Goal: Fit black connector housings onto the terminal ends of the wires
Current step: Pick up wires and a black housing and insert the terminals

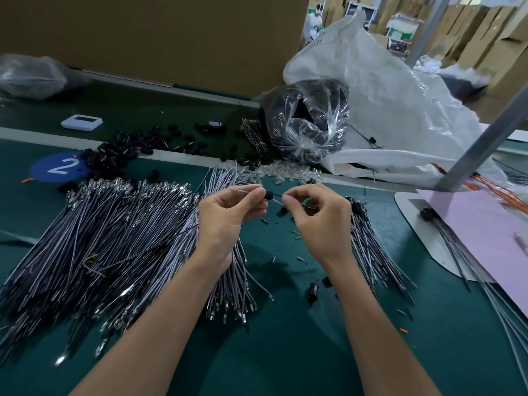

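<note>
My left hand (pixel 228 215) is raised over the green bench and pinches a small black connector housing (pixel 269 194) at its fingertips, along with a thin wire whose end sticks out to the left. My right hand (pixel 317 215) faces it a few centimetres away and pinches a thin wire (pixel 277 202) whose bare end points at the housing. A broad fan of grey and black wires (pixel 114 238) with metal terminals lies left of my hands. A second bundle (pixel 371 247), with housings on its top ends, lies to the right. Loose black housings (pixel 123 150) are heaped at the back left.
A clear bag of black parts (pixel 308 124) and a big white sack (pixel 400 110) stand behind my hands. Clear plastic bits (pixel 285 172) lie by the bench rail. A pink sheet (pixel 485 232) on a white base with a grey post (pixel 491 138) sits at right. A blue "2" disc (pixel 61 167) marks the left.
</note>
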Available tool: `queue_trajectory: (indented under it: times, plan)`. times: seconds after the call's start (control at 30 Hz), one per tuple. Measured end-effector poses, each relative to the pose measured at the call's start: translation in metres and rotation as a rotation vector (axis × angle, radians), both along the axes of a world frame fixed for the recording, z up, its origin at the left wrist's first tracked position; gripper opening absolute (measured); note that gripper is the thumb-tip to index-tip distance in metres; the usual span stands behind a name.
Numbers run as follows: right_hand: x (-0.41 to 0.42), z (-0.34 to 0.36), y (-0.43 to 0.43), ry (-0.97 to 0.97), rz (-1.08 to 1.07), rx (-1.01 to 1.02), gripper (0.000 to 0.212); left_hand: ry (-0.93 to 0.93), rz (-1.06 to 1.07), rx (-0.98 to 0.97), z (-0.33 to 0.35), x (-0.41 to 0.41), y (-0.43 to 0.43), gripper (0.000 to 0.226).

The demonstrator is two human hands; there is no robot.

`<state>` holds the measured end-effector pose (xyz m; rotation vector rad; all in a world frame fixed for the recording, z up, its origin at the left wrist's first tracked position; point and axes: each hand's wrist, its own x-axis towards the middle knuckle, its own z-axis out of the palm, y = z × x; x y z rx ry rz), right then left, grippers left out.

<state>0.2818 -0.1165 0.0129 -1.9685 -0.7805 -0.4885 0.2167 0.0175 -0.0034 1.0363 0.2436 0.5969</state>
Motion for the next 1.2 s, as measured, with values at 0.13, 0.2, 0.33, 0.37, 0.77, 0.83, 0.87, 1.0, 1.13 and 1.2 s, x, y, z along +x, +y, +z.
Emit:
queue_trajectory:
  times: [0.13,0.2,0.33,0.37,0.77,0.83,0.87,1.0,1.13,1.2]
  plan:
    - [-0.005,-0.002,0.005,0.048,0.047,0.010,0.004,0.004,-0.029,0.016,-0.001,0.001,-0.003,0.010]
    - [-0.005,-0.002,0.004,0.087,0.076,0.032,0.010,0.007,-0.029,0.013,-0.001,0.001,-0.002,0.010]
    - [-0.006,0.000,0.002,0.122,0.097,0.048,0.023,0.005,-0.045,0.012,-0.001,0.000,0.000,0.010]
    - [-0.007,0.001,0.002,0.131,0.108,0.052,0.023,0.007,-0.059,0.024,-0.001,0.000,0.000,0.012]
    - [-0.008,0.001,0.002,0.091,0.101,-0.027,0.011,0.061,-0.054,0.151,0.000,0.000,-0.004,0.020]
    - [-0.005,0.001,-0.002,0.106,0.098,-0.048,0.010,0.050,0.024,0.094,0.003,-0.001,0.000,0.020]
    - [-0.003,0.002,-0.006,0.121,0.094,-0.063,0.010,0.039,0.069,0.038,0.004,-0.003,0.004,0.018]
    - [0.004,0.004,-0.019,0.167,0.075,-0.107,0.011,-0.010,0.201,-0.125,0.008,-0.006,0.016,0.013]
    - [0.005,0.007,-0.021,0.285,0.115,0.002,0.011,0.008,0.222,-0.157,0.009,-0.005,0.014,0.011]
    - [0.006,0.009,-0.023,0.401,0.141,0.078,0.009,0.003,0.218,-0.231,0.009,-0.006,0.017,0.014]
